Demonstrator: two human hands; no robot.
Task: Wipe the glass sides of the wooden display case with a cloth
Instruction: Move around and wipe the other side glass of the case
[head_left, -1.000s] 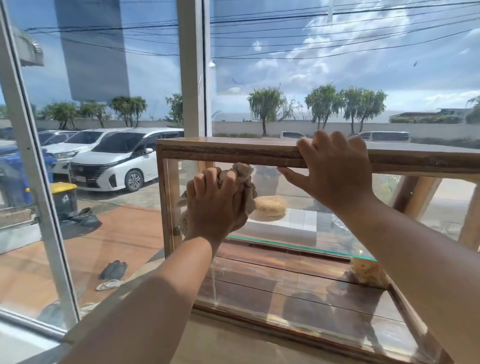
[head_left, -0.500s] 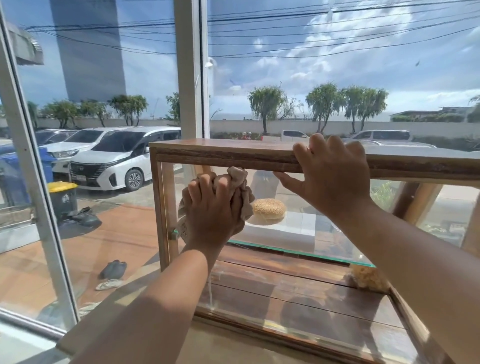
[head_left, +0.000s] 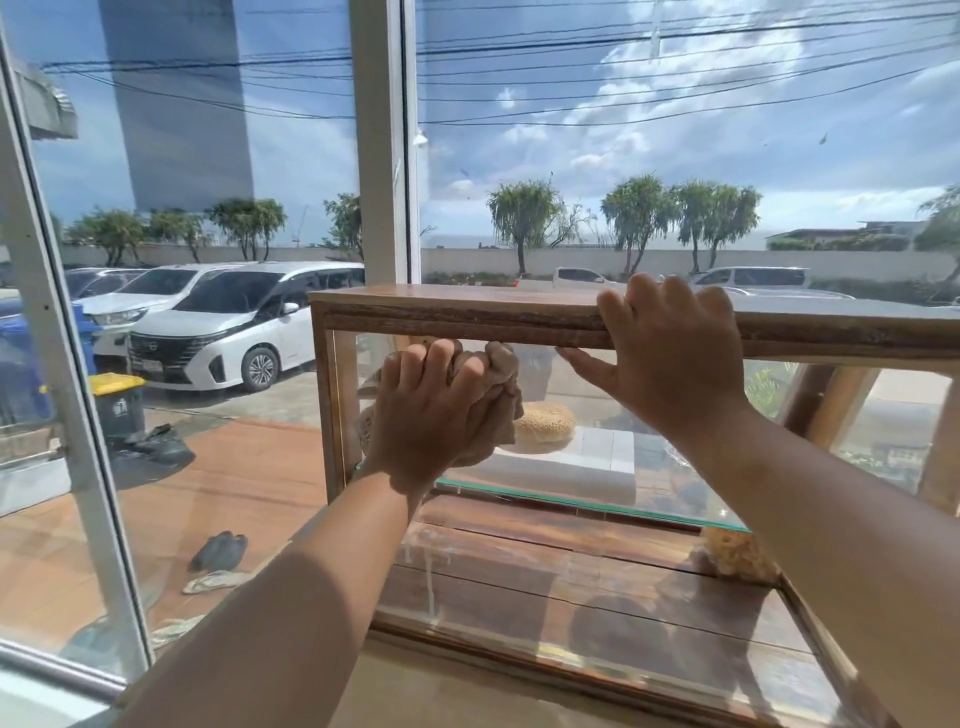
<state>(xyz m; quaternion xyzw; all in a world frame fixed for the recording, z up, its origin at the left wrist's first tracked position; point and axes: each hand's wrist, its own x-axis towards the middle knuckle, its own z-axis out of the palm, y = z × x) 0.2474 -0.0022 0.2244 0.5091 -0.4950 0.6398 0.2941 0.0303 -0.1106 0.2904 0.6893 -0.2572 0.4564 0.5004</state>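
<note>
Where the big window (head_left: 382, 156) fills the left side, a bin (head_left: 117, 402) with a yellow lid, a white car (head_left: 223, 332) and a pair of dark shoes (head_left: 218, 551) show through it, outside on the ground. Next comes the left hand (head_left: 431, 415), its fingers curled round a bunched brown cloth (head_left: 501, 364) and pushing it on the front glass (head_left: 597, 613) of the wooden display case (head_left: 441, 312), up near the top left corner. Most of the cloth is hidden behind the hand; only a lumpy bit sticks out above the fingers and to their right. The case stands on a pale tabletop (head_left: 441, 693), and its right end is cut off by the edge of the picture. Inside, a round bun (head_left: 548, 423) sits on a white block (head_left: 587, 462) on a glass shelf (head_left: 571, 501); the cloth hides the bun's left side. The right hand (head_left: 670, 364) grips the front edge of the case's top board (head_left: 467, 299), four fingers hooked over the top and the thumb stretched out to the left under the board. That arm covers part of the shelf. Low down on the right a yellow, bumpy lump (head_left: 737, 556) sits in the corner of the case's floor; what it is cannot be told. Bright reflections make the lower glass hard to see through.
</note>
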